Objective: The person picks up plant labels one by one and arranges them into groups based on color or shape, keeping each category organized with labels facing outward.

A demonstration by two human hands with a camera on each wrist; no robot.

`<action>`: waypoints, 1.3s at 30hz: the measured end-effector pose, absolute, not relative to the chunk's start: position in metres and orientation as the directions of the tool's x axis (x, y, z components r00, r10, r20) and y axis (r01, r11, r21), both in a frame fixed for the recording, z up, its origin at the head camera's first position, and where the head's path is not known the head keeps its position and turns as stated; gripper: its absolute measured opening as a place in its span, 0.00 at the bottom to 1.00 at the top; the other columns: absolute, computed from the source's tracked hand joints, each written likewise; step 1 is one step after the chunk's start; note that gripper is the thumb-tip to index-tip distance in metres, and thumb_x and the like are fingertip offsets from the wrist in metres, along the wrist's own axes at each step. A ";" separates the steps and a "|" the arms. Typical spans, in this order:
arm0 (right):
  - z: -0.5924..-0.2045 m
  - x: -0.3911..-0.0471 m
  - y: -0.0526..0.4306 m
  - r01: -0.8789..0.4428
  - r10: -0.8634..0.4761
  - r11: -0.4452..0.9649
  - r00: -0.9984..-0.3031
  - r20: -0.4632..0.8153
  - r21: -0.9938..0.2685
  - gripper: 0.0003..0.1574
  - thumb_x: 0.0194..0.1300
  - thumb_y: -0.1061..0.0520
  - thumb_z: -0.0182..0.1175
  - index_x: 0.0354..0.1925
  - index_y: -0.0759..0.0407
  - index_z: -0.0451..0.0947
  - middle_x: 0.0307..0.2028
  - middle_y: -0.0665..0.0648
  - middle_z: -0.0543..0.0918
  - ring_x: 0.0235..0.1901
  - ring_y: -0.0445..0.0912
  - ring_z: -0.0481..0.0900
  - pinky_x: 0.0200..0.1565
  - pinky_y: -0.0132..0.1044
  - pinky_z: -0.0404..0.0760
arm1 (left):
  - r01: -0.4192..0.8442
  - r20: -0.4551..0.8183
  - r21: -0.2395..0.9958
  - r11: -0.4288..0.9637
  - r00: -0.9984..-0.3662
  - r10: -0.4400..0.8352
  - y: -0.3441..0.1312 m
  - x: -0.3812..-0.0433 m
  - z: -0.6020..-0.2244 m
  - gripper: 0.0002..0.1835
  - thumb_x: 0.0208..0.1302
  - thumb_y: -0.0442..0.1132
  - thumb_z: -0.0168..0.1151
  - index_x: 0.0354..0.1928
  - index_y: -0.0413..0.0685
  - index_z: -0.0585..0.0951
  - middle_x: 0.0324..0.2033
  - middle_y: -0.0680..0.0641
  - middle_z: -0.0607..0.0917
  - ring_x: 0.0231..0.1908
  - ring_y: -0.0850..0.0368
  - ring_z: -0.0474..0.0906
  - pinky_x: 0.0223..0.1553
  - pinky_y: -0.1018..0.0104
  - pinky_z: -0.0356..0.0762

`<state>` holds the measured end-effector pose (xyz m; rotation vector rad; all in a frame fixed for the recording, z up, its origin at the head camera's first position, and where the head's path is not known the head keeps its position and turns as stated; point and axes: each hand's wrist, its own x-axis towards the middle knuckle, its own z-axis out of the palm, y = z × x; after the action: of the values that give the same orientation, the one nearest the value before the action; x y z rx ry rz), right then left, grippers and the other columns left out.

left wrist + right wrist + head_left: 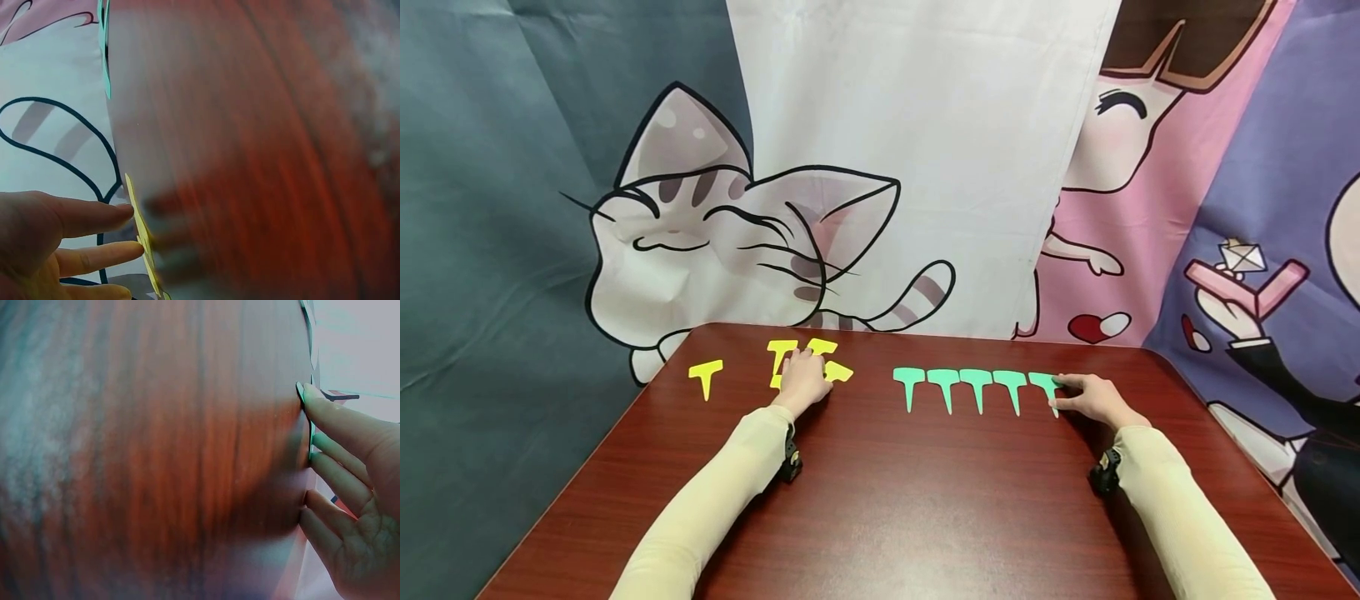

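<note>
Several yellow T-shaped plant labels lie loosely grouped under and around my left hand (804, 382), among them an upper-left yellow label (782, 350) and a right-hand yellow label (838, 372). In the left wrist view its fairly straight fingers (103, 255) reach down to the yellow labels (145, 240), partly hiding them. My right hand (1097, 400) is at the right end of a row of green T-shaped plant labels. Its extended thumb and fingers touch the last green label (1043, 382), which lies flat and is partly covered. The right wrist view shows that green label (310, 434) edge-on at the fingertips.
A single yellow label (706, 372) lies apart at the far left. The other green labels (976, 380) stand side by side, stems toward me, on the dark red wooden table (925, 500). A printed cartoon curtain (970, 167) hangs behind the table's back edge.
</note>
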<state>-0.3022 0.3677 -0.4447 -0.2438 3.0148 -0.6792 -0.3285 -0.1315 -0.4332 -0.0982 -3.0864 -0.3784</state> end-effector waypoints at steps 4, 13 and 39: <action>-0.445 -0.303 0.367 -0.148 -0.162 0.893 -0.987 0.003 -0.424 0.42 0.55 0.42 0.67 0.62 0.62 0.71 0.61 0.73 0.70 0.61 0.72 0.62 0.58 0.67 0.63 | 0.061 0.032 0.223 0.973 -0.998 0.055 -0.132 -0.330 -0.432 0.16 0.56 0.43 0.66 0.43 0.40 0.83 0.64 0.34 0.69 0.68 0.34 0.56 0.67 0.41 0.55; -0.445 -0.303 0.366 -0.146 -0.163 0.888 -0.987 -0.001 -0.437 0.42 0.55 0.43 0.67 0.62 0.63 0.70 0.61 0.74 0.69 0.62 0.72 0.61 0.58 0.67 0.62 | 0.045 0.025 0.205 0.978 -0.999 0.041 -0.130 -0.332 -0.427 0.15 0.57 0.39 0.61 0.43 0.36 0.82 0.59 0.33 0.72 0.65 0.34 0.60 0.66 0.41 0.57; -0.445 -0.302 0.368 -0.152 -0.166 0.889 -0.986 0.005 -0.432 0.42 0.55 0.43 0.67 0.62 0.63 0.70 0.61 0.74 0.70 0.62 0.72 0.61 0.58 0.67 0.62 | -0.074 -0.107 0.317 0.945 -0.993 -0.042 -0.133 -0.341 -0.422 0.18 0.50 0.43 0.68 0.41 0.39 0.82 0.53 0.33 0.76 0.56 0.32 0.66 0.57 0.42 0.67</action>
<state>-0.3018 0.3676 -0.4449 -0.2541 3.0225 -0.6869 -0.3415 -0.1333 -0.4223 0.0960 -3.1957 -0.5277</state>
